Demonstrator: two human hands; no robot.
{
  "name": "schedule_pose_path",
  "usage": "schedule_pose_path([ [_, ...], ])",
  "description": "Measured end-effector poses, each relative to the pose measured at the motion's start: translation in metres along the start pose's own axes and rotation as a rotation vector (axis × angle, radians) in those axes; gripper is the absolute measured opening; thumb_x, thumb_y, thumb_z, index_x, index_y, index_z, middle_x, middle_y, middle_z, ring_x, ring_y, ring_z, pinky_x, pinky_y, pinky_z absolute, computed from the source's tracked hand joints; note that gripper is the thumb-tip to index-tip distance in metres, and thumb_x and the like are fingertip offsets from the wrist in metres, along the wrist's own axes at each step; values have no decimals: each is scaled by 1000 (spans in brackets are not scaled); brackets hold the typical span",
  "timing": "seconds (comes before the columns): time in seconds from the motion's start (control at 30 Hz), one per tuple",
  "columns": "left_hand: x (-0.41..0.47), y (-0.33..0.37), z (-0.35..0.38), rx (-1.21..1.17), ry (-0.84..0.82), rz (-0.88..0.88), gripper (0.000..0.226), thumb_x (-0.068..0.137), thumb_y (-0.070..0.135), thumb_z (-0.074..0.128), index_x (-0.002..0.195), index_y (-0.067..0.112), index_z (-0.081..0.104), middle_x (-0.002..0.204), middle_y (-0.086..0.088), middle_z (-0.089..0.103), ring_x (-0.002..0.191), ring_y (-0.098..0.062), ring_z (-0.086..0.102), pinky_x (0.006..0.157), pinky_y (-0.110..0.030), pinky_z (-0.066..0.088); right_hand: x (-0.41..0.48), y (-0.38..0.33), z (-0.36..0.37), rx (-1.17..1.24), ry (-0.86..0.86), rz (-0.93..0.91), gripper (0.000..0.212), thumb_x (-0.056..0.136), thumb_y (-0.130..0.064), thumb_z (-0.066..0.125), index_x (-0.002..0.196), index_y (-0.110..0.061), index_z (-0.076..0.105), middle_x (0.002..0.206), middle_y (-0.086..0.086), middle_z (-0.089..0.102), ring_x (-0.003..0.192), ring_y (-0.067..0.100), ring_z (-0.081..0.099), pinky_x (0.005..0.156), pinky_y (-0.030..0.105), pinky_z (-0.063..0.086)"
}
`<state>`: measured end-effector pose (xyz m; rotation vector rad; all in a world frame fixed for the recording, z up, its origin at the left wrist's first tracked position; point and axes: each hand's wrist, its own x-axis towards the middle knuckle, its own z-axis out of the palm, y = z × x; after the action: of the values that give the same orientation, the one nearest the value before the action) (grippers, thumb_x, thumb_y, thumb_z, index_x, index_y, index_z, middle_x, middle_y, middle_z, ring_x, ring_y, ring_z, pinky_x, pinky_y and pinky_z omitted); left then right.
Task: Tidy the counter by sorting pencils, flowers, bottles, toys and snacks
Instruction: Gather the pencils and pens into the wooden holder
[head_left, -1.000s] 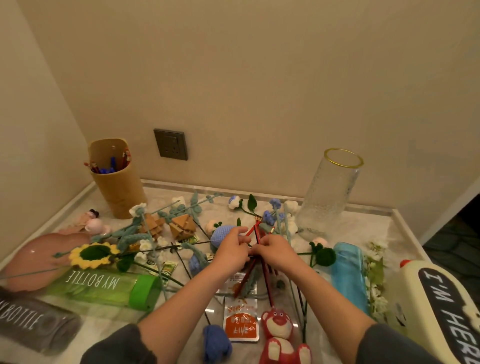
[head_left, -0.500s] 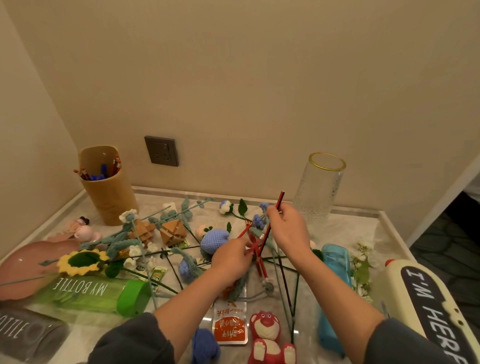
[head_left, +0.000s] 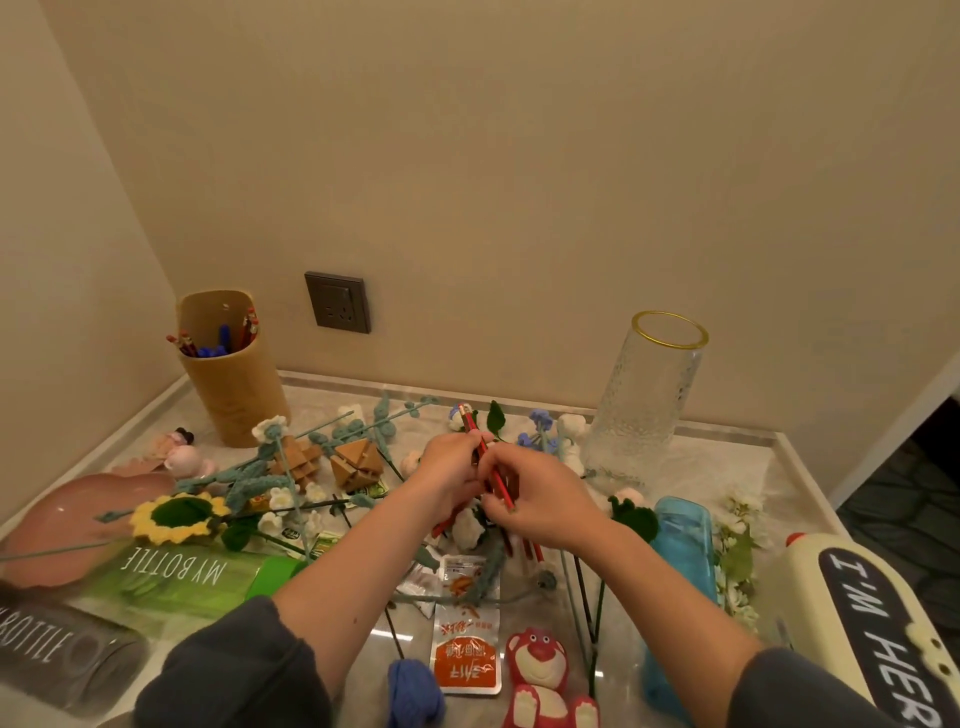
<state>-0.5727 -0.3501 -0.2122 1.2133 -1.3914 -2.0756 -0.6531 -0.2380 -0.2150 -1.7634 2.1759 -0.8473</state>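
Both hands meet over the middle of the cluttered counter (head_left: 717, 467). My left hand (head_left: 451, 475) grips a bunch of red pencils (head_left: 470, 423), whose eraser ends stick up past its fingers. My right hand (head_left: 537, 499) pinches one red pencil of that bunch lower down. More red pencils (head_left: 530, 548) lie beneath my hands. A tan pencil holder (head_left: 234, 384) with red and blue pencils stands at the back left. Crochet flowers (head_left: 179, 514) lie scattered around, and an empty glass vase (head_left: 644, 400) stands at the back right.
A green bottle (head_left: 176, 571) and a grey bottle (head_left: 57, 654) lie at the left, a blue bottle (head_left: 680, 561) and a cream bottle (head_left: 857, 623) at the right. An orange snack packet (head_left: 467, 660), a red bear toy (head_left: 543, 675), wooden puzzles (head_left: 356, 462) and a pink plate (head_left: 67, 519) are also here.
My right hand came down from holding a pencil up by the vase and rejoined my left hand. The left hand rose slightly with its pencil bunch.
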Motion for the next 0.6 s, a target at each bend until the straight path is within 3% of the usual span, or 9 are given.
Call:
schedule_pose_path([
  [0.1,6,-4,-7,73,46,30,20,99,18,46,103,11,64,72,-5,62,51,-15,57,45,-23,46,0,10,3,15,-173,3,45,79,-14,62,118,-38,60,111,-19,62,95,-4,54,81,23,49],
  [0.17,12,-5,-8,61,85,48,22,101,16,40,111,9,59,73,-5,57,54,-17,56,45,-24,47,2,16,1,146,-238,35,57,78,-2,58,125,-35,63,119,-18,62,94,-11,55,78,15,46],
  [0.27,22,-7,-10,65,117,67,25,102,15,33,116,9,53,74,-5,46,53,-16,53,48,-28,47,6,27,-5,263,-175,144,54,79,3,53,110,-36,72,104,-18,70,85,0,63,75,25,56],
  [0.33,29,-10,-10,183,103,115,26,102,16,33,117,8,53,69,-3,43,50,-14,44,45,-27,39,8,32,-4,167,-163,254,42,83,-4,52,104,-33,74,95,-19,70,84,-3,64,84,31,58],
  [0.4,34,-12,-8,404,93,204,23,101,20,35,108,11,55,67,-2,46,52,-16,43,51,-29,37,10,38,2,-57,-210,333,31,87,-17,53,106,-29,74,102,-14,71,93,2,64,85,31,57],
  [0.5,39,-18,-2,791,70,319,23,99,31,41,94,14,57,74,-3,56,70,-25,56,64,-34,41,10,43,14,-342,-149,374,27,86,-29,51,94,-21,75,91,-2,72,83,18,67,71,34,58],
  [0.6,44,-26,2,968,59,344,24,96,37,45,90,16,55,74,0,57,72,-23,57,60,-33,39,12,48,22,-402,-111,397,28,88,-37,53,70,-18,61,68,-1,58,69,20,61,55,28,45],
])
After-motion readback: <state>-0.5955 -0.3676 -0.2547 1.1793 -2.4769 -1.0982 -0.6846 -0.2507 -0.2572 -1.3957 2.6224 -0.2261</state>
